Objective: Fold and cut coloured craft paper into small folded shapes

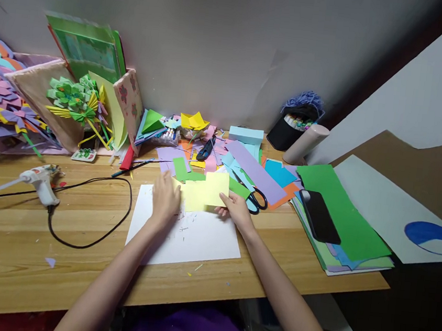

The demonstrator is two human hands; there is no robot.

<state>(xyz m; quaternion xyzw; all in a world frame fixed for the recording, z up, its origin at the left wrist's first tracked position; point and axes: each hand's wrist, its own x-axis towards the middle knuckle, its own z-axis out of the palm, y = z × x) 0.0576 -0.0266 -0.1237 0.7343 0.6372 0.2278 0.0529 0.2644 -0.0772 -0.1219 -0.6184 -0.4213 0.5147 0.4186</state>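
Note:
My right hand pinches the lower right edge of a pale yellow paper piece held just above a white sheet on the wooden desk. My left hand rests palm down at the yellow paper's left edge, fingers together and slightly curled; what lies under it is hidden. Black-handled scissors lie just right of my right hand.
A glue gun with a black cord lies at left. Paper flowers and coloured scraps fill the back. A black phone lies on a green paper stack at right; a marker pot stands behind.

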